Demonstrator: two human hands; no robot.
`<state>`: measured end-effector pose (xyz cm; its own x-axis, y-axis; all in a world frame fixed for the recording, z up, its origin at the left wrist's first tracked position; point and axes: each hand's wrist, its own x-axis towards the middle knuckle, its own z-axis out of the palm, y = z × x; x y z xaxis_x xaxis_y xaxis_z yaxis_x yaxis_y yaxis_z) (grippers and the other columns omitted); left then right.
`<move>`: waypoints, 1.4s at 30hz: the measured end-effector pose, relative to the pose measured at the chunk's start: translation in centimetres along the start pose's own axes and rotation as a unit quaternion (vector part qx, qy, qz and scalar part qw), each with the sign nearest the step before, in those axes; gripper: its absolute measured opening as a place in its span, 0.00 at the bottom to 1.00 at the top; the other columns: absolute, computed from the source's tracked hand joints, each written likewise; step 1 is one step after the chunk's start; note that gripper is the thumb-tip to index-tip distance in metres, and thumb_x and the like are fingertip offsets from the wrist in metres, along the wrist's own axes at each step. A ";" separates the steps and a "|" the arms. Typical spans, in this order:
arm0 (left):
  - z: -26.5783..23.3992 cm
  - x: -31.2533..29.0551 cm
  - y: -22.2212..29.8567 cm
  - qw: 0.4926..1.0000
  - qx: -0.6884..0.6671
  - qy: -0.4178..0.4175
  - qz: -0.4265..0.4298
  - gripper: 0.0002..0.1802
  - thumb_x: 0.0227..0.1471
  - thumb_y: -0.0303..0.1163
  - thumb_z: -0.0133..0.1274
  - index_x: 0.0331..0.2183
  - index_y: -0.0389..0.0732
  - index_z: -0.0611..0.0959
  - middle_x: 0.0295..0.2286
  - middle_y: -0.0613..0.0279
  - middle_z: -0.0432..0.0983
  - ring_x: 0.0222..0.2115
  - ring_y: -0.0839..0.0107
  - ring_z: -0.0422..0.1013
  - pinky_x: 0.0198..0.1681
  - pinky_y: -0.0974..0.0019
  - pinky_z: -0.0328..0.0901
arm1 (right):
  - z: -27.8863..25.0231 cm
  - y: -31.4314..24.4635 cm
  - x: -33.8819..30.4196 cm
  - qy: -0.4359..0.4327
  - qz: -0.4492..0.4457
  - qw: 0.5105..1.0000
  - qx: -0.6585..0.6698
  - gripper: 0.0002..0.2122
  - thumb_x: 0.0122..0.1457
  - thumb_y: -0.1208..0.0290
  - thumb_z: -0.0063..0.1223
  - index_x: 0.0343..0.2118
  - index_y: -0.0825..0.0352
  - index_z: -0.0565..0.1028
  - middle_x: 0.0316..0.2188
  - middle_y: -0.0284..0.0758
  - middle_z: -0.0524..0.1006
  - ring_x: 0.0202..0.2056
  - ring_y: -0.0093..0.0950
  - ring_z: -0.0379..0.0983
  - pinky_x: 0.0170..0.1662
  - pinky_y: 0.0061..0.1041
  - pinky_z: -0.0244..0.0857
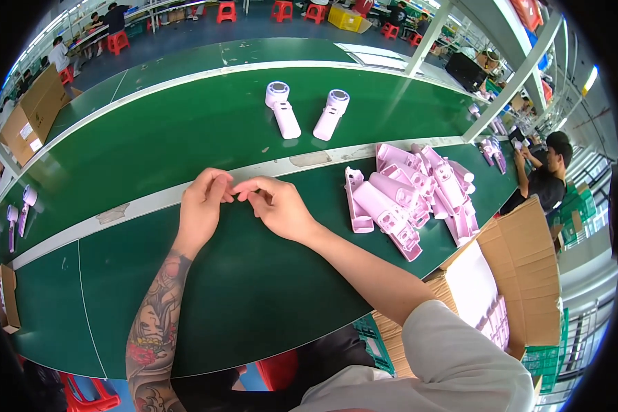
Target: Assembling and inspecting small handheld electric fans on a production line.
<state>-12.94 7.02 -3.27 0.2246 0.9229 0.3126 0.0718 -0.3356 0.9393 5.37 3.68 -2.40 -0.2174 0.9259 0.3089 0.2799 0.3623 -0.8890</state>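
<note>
My left hand (204, 199) and right hand (279, 209) almost meet near the far edge of the bench (268, 295).
Both half curled; I cannot tell whether they pinch anything. Pink casings (379, 204) lie heaped rightward, by the near edge.

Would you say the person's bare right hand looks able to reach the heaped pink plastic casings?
Probably yes: the right hand is left of the heaped pink plastic casings, and nothing visible stands between them.

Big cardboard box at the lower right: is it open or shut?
Open: looking into the cardboard box, pink parts are visible inside.
</note>
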 end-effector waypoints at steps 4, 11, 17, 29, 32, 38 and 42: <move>0.0 0.1 0.2 1.000 0.004 0.011 0.017 0.10 0.65 0.30 0.45 0.37 0.34 0.78 0.28 0.61 0.77 0.28 0.75 0.74 0.34 0.71 0.69 | 0.0 -0.4 0.2 -0.007 -0.013 1.000 -0.019 0.11 0.61 0.83 0.48 0.43 0.65 0.79 0.31 0.31 0.80 0.22 0.17 0.68 0.29 0.20 0.66; 0.0 -0.1 0.3 1.000 0.015 0.008 0.011 0.10 0.65 0.30 0.45 0.37 0.34 0.78 0.28 0.61 0.76 0.28 0.75 0.74 0.34 0.71 0.69 | 0.1 -0.3 0.0 0.001 -0.040 0.999 -0.030 0.10 0.59 0.84 0.50 0.41 0.65 0.79 0.30 0.33 0.80 0.22 0.19 0.69 0.29 0.22 0.66; 0.0 -0.1 0.5 1.000 0.022 0.006 0.007 0.10 0.65 0.29 0.45 0.37 0.34 0.78 0.28 0.61 0.76 0.28 0.75 0.74 0.35 0.71 0.69 | 0.0 -0.3 -0.1 -0.007 -0.032 0.999 -0.039 0.11 0.58 0.84 0.50 0.40 0.65 0.79 0.31 0.34 0.81 0.24 0.21 0.70 0.30 0.22 0.66; -0.1 -0.1 0.4 1.000 0.017 0.004 -0.001 0.10 0.65 0.29 0.44 0.37 0.34 0.78 0.27 0.62 0.76 0.29 0.75 0.74 0.35 0.71 0.69 | 0.1 -0.3 -0.2 -0.013 -0.044 0.998 -0.037 0.12 0.57 0.84 0.49 0.40 0.64 0.79 0.32 0.35 0.81 0.25 0.24 0.71 0.32 0.25 0.67; -0.3 0.2 0.6 1.000 0.026 0.009 0.012 0.10 0.65 0.29 0.44 0.37 0.34 0.78 0.27 0.62 0.76 0.29 0.75 0.74 0.35 0.71 0.69 | 0.0 -0.6 0.1 -0.016 -0.040 0.998 -0.047 0.12 0.56 0.85 0.49 0.41 0.64 0.79 0.32 0.35 0.81 0.25 0.23 0.71 0.32 0.24 0.67; -0.1 0.3 0.5 1.000 -0.006 -0.008 -0.004 0.10 0.65 0.29 0.43 0.36 0.34 0.78 0.27 0.61 0.77 0.29 0.75 0.73 0.35 0.71 0.69 | -0.4 -0.4 0.2 -0.034 -0.034 0.996 -0.076 0.12 0.57 0.81 0.51 0.42 0.63 0.79 0.32 0.36 0.81 0.28 0.28 0.76 0.34 0.27 0.69; -0.8 -0.1 0.6 1.000 -0.012 -0.003 -0.010 0.11 0.65 0.29 0.43 0.36 0.34 0.78 0.27 0.62 0.77 0.28 0.76 0.73 0.35 0.72 0.69 | -3.5 -3.7 0.1 -0.136 -0.063 0.948 -0.280 0.10 0.58 0.72 0.53 0.43 0.61 0.79 0.30 0.40 0.81 0.31 0.36 0.79 0.37 0.35 0.72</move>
<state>-13.72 6.89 -2.63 0.2283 0.9282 0.2937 0.0520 -0.3129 0.9484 7.59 2.81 2.10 -0.4939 0.8372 0.2349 0.6713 0.5388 -0.5090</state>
